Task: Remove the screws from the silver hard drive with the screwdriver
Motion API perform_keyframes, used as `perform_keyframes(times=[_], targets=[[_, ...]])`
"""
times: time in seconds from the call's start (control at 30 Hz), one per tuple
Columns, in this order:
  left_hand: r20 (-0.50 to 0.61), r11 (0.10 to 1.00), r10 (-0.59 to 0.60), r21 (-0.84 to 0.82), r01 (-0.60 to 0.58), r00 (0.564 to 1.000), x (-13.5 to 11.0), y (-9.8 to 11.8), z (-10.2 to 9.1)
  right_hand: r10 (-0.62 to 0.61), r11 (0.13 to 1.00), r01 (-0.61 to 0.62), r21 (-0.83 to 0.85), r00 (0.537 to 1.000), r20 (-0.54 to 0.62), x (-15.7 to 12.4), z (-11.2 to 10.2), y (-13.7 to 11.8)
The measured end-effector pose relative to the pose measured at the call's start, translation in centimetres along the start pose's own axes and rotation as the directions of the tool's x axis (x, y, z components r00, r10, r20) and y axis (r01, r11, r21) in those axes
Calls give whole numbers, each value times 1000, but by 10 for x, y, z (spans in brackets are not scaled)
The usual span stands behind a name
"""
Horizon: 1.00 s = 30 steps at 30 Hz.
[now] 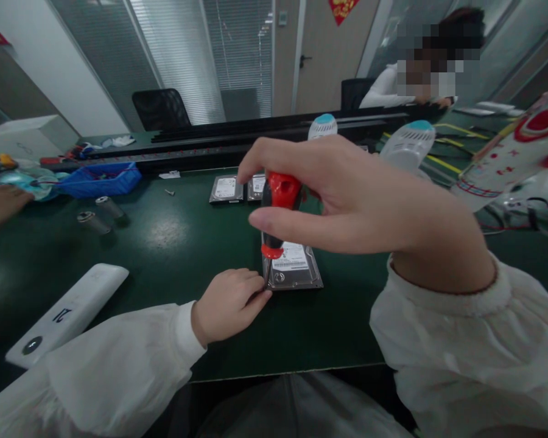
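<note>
- Appears, as a judgement from this moment, to be partway through a step at the near left corner of the hard drive point(307, 277), with the screwdriver point(274, 237) set there, tip down.
- Shows no cover lifted and no part taken off the hard drive, as far as visible; too hidden behind fingers to tell of anything already turned or left to turn at that corner.
- Has the hard drive lying flat, label up, on the dark green table point(237, 359), close to the near edge, partly under the right hand point(333, 201) and just beside the left hand point(228, 304).
- Holds the screwdriver near upright, slightly tilted, in the right hand: comes in from the right, raised above the hard drive, thumb below and forefinger arched over the red and black handle, parted only about as wide as that handle.
- Rests the left hand low by the table, fingers curled, thumb and forefinger nearly together at the corner and the screwdriver tip; cannot tell from here of any firm pinch.
- Leaves a second drive point(226, 189) and a third drive point(257, 186) side by side beyond, apart from both hands.
- Includes another person's hand point(2, 204) at the far left, near a blue tray point(101, 182).
</note>
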<state>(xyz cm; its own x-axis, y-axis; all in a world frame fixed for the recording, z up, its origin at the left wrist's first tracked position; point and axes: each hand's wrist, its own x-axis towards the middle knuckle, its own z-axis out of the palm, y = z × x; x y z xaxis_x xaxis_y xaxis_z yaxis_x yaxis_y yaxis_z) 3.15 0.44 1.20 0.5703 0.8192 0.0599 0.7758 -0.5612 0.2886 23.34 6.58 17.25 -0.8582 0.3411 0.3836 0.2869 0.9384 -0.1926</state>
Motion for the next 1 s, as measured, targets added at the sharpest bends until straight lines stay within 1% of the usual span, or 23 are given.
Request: perform_keyframes(times=[0.13, 0.2, 0.3, 0.37, 0.5, 0.57, 0.67, 0.73, 0.87, 1.0], targets=[[12, 1000, -5, -9, 5, 1000, 0, 1, -1, 63, 995, -68, -77, 996, -66, 0, 4, 2], [13, 1000, -5, -6, 5, 1000, 0, 2, -2, 74, 993, -81, -85, 994, -75, 0, 5, 1], [6, 1000, -3, -8, 3, 1000, 1, 1, -1, 71, 993, -75, -91, 997, -42, -2, 4, -1], [8, 1000, -4, -17, 5, 1000, 1, 1, -1, 85, 988, -88, -126, 996, -32, -2, 4, -3], [25, 999, -9, -33, 10, 1000, 0, 0, 0, 140, 965, -154, -214, 987, -82, -1, 3, -4], [22, 999, -7, -33, 8, 1000, 0, 0, -1, 138, 966, -153, -208, 987, -85, -1, 3, -4], [3, 1000, 0, -20, 0, 1000, 0, 0, -1, 97, 984, -102, -146, 994, -45, -1, 2, -4], [-4, 1000, 2, -7, -2, 1000, 0, 0, -1, 87, 989, -91, -117, 996, -36, -1, 2, -4], [8, 1000, -2, -14, 3, 1000, 0, 1, -1, 101, 988, -107, -114, 993, -53, 0, 2, -2], [14, 1000, -6, -18, 6, 1000, 1, 1, -1, 84, 987, -95, -128, 993, -85, 1, 5, -2]])
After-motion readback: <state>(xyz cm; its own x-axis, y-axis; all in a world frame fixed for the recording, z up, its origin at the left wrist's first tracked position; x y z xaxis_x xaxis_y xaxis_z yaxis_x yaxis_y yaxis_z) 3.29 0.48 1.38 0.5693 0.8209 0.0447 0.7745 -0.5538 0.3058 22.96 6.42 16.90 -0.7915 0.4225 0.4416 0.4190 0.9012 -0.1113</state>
